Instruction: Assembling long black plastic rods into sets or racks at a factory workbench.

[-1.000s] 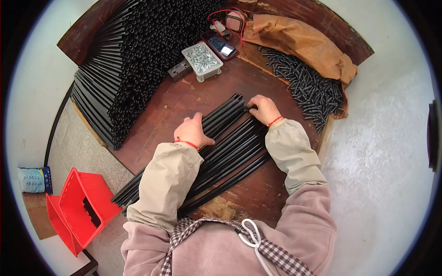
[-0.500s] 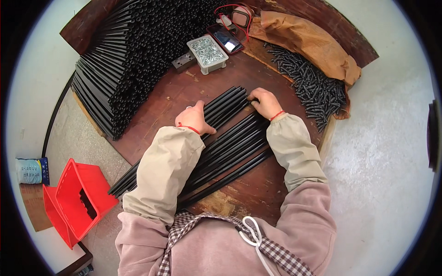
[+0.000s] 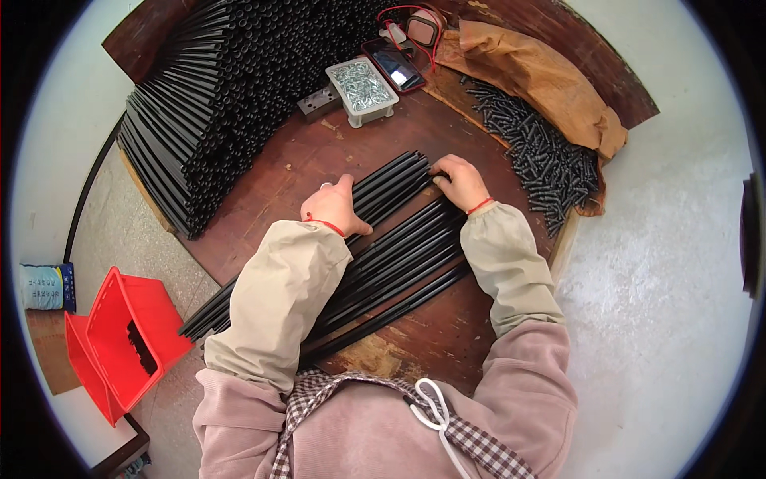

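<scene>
A bundle of thin black tubes [image 3: 391, 186] lies slantwise across the brown table, and my left hand [image 3: 331, 208] is wrapped over it, thumb on the near side and fingers on the far side. At the bundle's right end, my right hand [image 3: 463, 184] has its fingertips pinched together against the tube ends. Something small and dark shows under those fingertips, too hidden to name. Closer to me, more loose black tubes [image 3: 399, 251] lie side by side, partly under my left sleeve.
A large stack of black tubes [image 3: 239, 96] fills the back left. Behind the hands stand a grey tray of small metal pins [image 3: 363, 85], a metal block [image 3: 318, 104] and a phone [image 3: 394, 65]. Black ridged parts [image 3: 542, 156] lie by brown cloth [image 3: 542, 80]. Red bins [image 3: 132, 339] sit at left.
Both hands keep nearly the same place and grip on the tubes. The view has shifted slightly, so the red bins appear a little farther left.
</scene>
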The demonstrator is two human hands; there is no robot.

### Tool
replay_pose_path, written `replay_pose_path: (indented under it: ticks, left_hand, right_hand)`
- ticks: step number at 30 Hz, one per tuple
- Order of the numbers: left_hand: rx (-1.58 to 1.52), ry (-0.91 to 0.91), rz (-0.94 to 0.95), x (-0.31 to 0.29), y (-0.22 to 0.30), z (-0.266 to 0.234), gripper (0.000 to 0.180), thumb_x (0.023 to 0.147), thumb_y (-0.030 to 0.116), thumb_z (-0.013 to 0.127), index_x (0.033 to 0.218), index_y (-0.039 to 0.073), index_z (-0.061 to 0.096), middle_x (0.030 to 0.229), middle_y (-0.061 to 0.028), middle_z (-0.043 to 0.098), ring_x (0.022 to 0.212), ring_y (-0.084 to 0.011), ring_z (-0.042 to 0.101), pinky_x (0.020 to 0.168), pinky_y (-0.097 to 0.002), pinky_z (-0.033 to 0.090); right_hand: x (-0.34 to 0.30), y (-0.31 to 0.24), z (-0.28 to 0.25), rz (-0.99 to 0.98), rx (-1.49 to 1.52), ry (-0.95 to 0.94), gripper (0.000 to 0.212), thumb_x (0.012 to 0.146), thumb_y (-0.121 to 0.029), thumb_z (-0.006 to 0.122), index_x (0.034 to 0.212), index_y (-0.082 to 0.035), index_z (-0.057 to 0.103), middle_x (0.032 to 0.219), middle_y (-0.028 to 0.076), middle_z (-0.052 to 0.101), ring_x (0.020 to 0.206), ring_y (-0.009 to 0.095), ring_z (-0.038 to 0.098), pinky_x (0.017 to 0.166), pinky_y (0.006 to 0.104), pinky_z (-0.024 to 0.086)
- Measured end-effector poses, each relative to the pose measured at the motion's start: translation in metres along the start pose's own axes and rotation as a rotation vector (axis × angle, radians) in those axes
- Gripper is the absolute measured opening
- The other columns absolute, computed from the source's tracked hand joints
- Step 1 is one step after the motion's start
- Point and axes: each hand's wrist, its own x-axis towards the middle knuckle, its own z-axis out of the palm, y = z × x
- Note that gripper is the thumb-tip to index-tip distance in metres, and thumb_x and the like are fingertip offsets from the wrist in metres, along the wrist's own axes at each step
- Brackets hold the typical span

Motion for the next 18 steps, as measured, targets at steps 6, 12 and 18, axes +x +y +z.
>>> replay_pose_path:
  ticks: [6, 12, 18]
  left_hand:
    - [-0.018, 0.026, 0.009, -0.002, -0.003, 0.005, 0.072, 0.051, 0.029, 0.082, 0.112, 0.014, 0.048, 0.091, -0.0121, 0.059, 0.082, -0.0266, 0.060, 0.072, -0.0363, 0.048]
    - [0.047, 0.112, 0.010, -0.013, 0.008, 0.018, 0.062, 0.053, 0.025, 0.079, 0.105, 0.010, 0.049, 0.089, -0.0134, 0.059, 0.080, -0.0282, 0.060, 0.071, -0.0373, 0.048]
    - [0.254, 0.405, 0.073, -0.010, 0.012, 0.045, 0.040, 0.061, 0.015, 0.070, 0.094, 0.009, 0.048, 0.081, -0.0095, 0.059, 0.074, -0.0289, 0.061, 0.063, -0.0359, 0.049]
  right_hand:
    - [-0.007, -0.004, 0.008, 0.264, 0.689, 0.000, 0.038, 0.073, 0.008, 0.049, 0.109, -0.003, 0.050, 0.097, 0.011, 0.058, 0.082, 0.019, 0.056, 0.075, 0.0259, 0.045]
    - [-0.002, 0.003, 0.001, 0.478, 0.802, 0.115, 0.045, 0.078, 0.008, 0.043, 0.122, -0.002, 0.039, 0.101, 0.014, 0.056, 0.084, 0.017, 0.054, 0.076, 0.0238, 0.045]
    - [-0.007, 0.001, 0.002, 0.446, 0.643, 0.039, 0.040, 0.080, 0.007, 0.043, 0.119, -0.001, 0.044, 0.102, 0.013, 0.056, 0.084, 0.016, 0.054, 0.077, 0.0227, 0.044]
